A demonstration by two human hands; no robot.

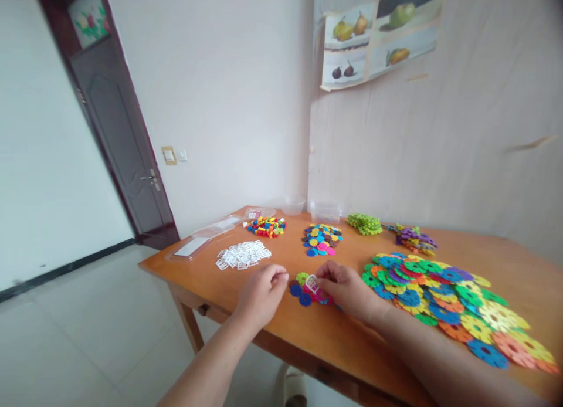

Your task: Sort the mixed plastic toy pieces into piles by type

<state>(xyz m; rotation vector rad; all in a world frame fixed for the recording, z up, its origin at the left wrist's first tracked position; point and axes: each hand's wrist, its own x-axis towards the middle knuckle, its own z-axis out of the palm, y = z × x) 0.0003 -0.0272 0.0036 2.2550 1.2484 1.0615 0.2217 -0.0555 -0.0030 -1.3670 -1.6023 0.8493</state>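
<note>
My left hand [263,292] hovers over the wooden table [246,331], fingers curled in a loose pinch; what they hold, if anything, is too small to make out. Just to its right, my right hand [347,288] pinches a small white window-shaped piece [311,284]. That piece sits against a little built cluster of blue, pink and green snowflake discs [304,294] on the table between my hands.
A large spread of big coloured discs [444,298] lies to the right. Farther back are white window pieces [243,255], small coloured bricks [266,226], small discs [322,239], green [364,223] and purple [413,237] piles, and clear tubs [324,210]. A door [118,125] stands at the left.
</note>
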